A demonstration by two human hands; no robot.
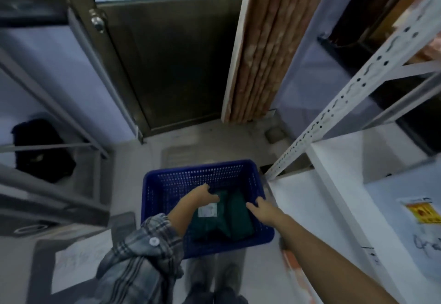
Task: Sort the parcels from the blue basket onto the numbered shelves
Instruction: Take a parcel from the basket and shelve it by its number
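We are looking down at a blue basket that is sitting on the gray floor, just beside a white metal shelf rack on our right. Dark green parcels are lying inside the basket — at least two, side by side, and the left one is showing a small white label. Our left hand is reaching into the basket, its fingers curling over the far edge of the labeled parcel, so its grip is closing on that parcel. Our right hand is hanging at the right side of the parcels with its fingers spread open — it is holding nothing. A plaid sleeve is bunching up around our left arm. A brown door is standing ahead of us.
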